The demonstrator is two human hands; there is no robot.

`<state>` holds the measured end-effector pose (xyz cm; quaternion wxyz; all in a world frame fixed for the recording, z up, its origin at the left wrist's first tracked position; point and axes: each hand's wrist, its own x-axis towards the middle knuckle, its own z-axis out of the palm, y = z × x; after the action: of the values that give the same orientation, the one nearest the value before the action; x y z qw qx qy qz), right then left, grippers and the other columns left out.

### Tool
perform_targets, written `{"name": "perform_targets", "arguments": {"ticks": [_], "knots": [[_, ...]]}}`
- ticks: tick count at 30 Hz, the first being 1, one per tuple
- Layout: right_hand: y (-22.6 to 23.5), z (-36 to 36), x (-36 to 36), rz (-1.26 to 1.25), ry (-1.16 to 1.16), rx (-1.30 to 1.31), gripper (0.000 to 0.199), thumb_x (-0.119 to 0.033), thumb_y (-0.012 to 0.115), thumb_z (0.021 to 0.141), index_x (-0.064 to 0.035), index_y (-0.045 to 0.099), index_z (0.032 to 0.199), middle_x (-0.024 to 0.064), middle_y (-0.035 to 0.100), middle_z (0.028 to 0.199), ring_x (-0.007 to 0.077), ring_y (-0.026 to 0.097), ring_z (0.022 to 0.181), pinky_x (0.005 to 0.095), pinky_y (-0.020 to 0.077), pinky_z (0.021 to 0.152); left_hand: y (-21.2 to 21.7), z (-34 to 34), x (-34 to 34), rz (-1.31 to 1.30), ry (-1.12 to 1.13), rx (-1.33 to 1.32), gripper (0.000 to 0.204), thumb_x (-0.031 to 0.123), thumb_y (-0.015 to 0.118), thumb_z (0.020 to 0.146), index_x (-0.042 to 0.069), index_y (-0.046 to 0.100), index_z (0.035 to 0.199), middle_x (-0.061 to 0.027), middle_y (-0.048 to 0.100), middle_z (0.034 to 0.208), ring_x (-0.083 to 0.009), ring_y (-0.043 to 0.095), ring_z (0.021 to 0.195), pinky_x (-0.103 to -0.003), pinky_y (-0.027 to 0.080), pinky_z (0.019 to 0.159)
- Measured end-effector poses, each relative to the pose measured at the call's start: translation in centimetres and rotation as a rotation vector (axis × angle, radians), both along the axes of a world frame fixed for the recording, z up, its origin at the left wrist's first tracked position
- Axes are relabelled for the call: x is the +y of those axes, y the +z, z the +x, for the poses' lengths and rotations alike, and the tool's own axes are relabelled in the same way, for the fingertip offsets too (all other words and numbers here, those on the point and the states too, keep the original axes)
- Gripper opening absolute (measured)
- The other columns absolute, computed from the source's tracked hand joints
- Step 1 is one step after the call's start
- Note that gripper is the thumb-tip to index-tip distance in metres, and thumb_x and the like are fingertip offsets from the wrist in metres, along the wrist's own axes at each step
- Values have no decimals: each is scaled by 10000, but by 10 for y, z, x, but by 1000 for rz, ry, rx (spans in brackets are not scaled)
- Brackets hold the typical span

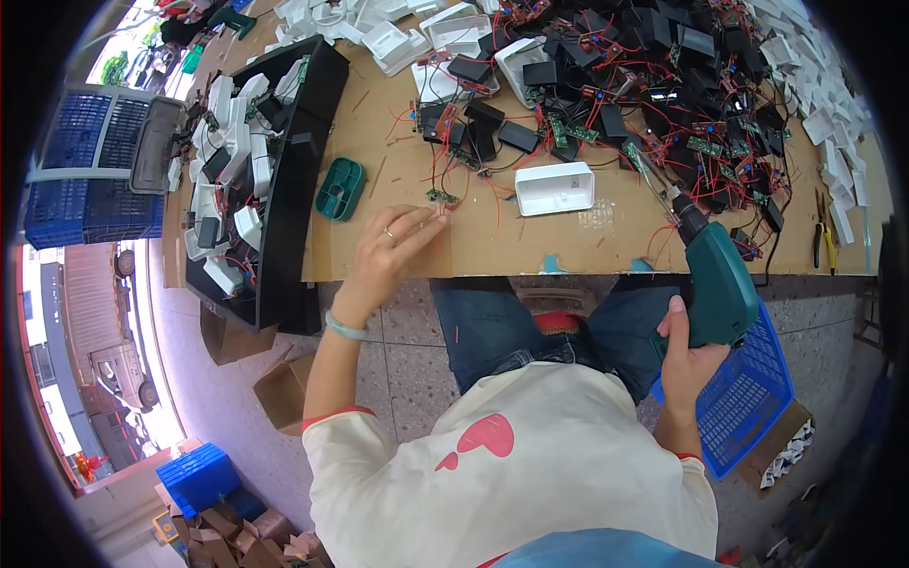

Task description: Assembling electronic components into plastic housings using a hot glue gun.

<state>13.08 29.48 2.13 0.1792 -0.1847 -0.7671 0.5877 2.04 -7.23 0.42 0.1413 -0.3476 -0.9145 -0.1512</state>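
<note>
My right hand (686,352) is wrapped around the handle of a green power screwdriver (721,284). Its long metal tip points up and left toward the heap of parts. My left hand (396,248) reaches over the cardboard-covered table with its fingertips pinched together. Right at those fingertips lies a small green circuit board (441,196) with thin red wires; what the fingers grip is too small to make out. To the right of this hand sits an open white plastic housing (555,188). On its other side stands a dark green divided tray (340,189).
A tangled heap of black boxes (615,123), wires and circuit boards fills the table's far side. White housings (822,118) pile up at right, near yellow-handled pliers (826,237). A black bin (301,170) of parts stands left; a blue basket (748,398) is below right.
</note>
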Motion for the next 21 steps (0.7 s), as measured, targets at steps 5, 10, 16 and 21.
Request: {"name": "perform_targets", "arguments": {"ticks": [5,10,16,21], "knots": [[6,0,-7,32,92,-13,158,-1,651,924,55,617,1067,28,567,652,86,530,555,240,420,528,-15,-10,1,50,-104,-59,331,34,684,739,77,739,1063,-59,693,1181,-265,641,1054,-395,516,904],[4,6,-3,41,91,-17,188,9,656,917,60,615,1093,27,571,663,85,532,557,234,421,524,-20,-14,19,23,-123,-36,303,74,658,747,81,733,1040,-61,687,1189,-265,623,1106,-385,504,920],[-2,12,-2,58,84,15,195,9,668,912,43,624,1098,18,596,717,78,548,584,230,442,538,-21,-20,19,43,-191,-33,202,53,714,765,48,708,967,-82,690,1031,-285,638,1023,-404,512,863],[-8,17,-3,30,174,56,174,-24,688,913,6,640,1077,7,621,774,67,563,611,234,458,548,-4,2,42,348,18,-135,82,-30,670,868,3,672,943,-141,663,920,-297,636,863,-381,504,801]]}}
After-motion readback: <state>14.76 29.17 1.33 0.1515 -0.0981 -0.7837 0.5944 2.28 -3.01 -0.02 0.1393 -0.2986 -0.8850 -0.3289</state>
